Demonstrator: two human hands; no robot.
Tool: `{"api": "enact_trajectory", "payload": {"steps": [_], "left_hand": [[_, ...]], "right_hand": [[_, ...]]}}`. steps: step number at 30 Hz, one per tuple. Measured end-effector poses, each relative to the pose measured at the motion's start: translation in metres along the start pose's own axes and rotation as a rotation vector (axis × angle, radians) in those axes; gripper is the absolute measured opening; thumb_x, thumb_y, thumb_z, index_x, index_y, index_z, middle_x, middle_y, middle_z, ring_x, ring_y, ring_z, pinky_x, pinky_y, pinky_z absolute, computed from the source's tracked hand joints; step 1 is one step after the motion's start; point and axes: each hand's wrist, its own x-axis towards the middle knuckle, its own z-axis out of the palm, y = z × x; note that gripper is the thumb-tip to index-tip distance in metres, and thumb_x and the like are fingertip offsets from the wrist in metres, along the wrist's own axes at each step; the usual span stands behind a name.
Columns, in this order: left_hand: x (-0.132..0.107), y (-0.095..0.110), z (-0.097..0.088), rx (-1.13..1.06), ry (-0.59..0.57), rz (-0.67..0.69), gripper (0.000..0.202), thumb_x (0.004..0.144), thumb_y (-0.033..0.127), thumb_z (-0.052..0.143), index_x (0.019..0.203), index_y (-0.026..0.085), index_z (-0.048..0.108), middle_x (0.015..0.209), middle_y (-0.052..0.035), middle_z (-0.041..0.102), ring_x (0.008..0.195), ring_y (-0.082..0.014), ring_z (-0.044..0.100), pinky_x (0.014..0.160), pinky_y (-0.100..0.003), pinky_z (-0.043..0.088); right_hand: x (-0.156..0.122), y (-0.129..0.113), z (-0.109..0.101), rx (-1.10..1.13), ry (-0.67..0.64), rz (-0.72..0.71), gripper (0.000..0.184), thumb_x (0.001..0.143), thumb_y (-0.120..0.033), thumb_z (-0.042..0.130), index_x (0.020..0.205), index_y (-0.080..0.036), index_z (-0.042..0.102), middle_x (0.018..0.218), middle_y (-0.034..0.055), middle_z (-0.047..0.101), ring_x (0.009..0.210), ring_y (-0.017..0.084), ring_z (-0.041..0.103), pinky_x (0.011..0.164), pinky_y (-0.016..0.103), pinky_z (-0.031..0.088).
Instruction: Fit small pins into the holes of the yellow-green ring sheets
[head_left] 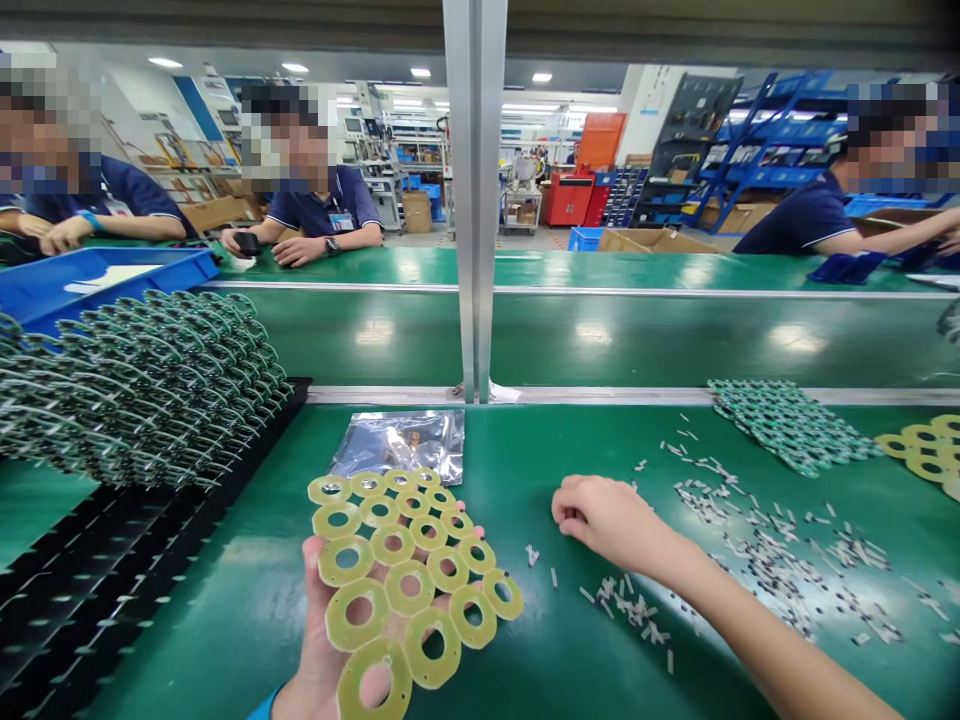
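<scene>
My left hand (319,650) holds up a panel of joined yellow-green ring-shaped circuit boards (395,603) from below, its thumb at the left edge and fingertips showing at the right edge. To the right of the panel, my right hand (600,515) is low over the green table with its fingers curled together. Whatever may be between those fingers is hidden. Small pale strip-like pieces (630,608) lie loose on the table near the right hand and under the forearm. A larger scatter of the same pieces (772,560) spreads farther right.
A silver antistatic bag (409,440) lies behind the panel. Rows of green circuit boards (150,390) stand in a black rack (135,600) at left. Green (795,425) and yellow (926,450) board panels lie at right. A metal post (474,200) rises ahead; several people sit beyond.
</scene>
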Motion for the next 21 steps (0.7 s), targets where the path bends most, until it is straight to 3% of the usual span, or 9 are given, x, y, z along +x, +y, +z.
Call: {"api": "enact_trajectory", "payload": {"steps": [5,8,13,15,18,21], "left_hand": [[0.000,-0.001,-0.003,0.028,0.038,0.014,0.093,0.064,0.079,0.016,0.131,0.016,0.032,0.139,-0.0137,0.026,0.130,-0.0341,0.016,0.105,-0.055,0.002],[0.000,-0.001,-0.003,0.050,0.046,0.006,0.091,0.066,0.077,0.014,0.130,0.016,0.033,0.138,-0.0149,0.030,0.129,-0.0338,0.018,0.105,-0.056,0.002],[-0.002,-0.001,-0.006,0.051,-0.011,-0.027,0.093,0.063,0.080,0.016,0.131,0.018,0.033,0.138,-0.0129,0.031,0.128,-0.0335,0.022,0.105,-0.054,0.006],[-0.002,-0.002,-0.006,0.104,0.038,-0.008,0.092,0.064,0.080,0.015,0.131,0.020,0.031,0.138,-0.0100,0.032,0.129,-0.0333,0.020,0.105,-0.053,0.006],[-0.001,-0.005,-0.001,0.200,0.178,-0.026,0.091,0.066,0.079,0.008,0.130,0.020,0.033,0.136,-0.0075,0.036,0.130,-0.0344,0.014,0.103,-0.055,0.005],[0.000,-0.010,0.004,0.151,0.195,-0.083,0.098,0.059,0.083,0.018,0.127,0.016,0.040,0.133,-0.0125,0.040,0.127,-0.0372,0.021,0.103,-0.055,0.009]], "right_hand": [[0.008,0.013,-0.003,0.039,0.097,0.062,0.015,0.073,-0.012,0.049,0.062,-0.020,0.056,0.073,-0.0015,0.060,0.063,0.013,0.052,0.054,0.023,0.031],[0.007,0.015,-0.008,0.107,0.144,0.055,0.014,0.076,-0.015,0.046,0.067,-0.021,0.056,0.073,-0.0011,0.060,0.065,0.013,0.052,0.057,0.024,0.035],[0.009,0.016,-0.016,0.735,0.224,0.055,0.010,0.077,-0.028,0.051,0.076,-0.019,0.055,0.067,-0.0011,0.052,0.063,0.012,0.051,0.052,0.023,0.044],[0.011,0.015,-0.015,0.964,0.210,0.093,0.018,0.073,-0.031,0.057,0.084,-0.017,0.058,0.067,-0.0013,0.051,0.062,0.012,0.051,0.050,0.023,0.046],[0.012,0.010,-0.013,1.104,0.216,0.139,0.024,0.069,-0.033,0.063,0.085,-0.015,0.062,0.069,0.0003,0.056,0.061,0.011,0.053,0.052,0.023,0.048],[0.010,0.001,-0.011,1.165,0.244,0.165,0.024,0.066,-0.035,0.066,0.080,-0.015,0.064,0.068,0.0020,0.061,0.063,0.012,0.057,0.053,0.023,0.048]]}}
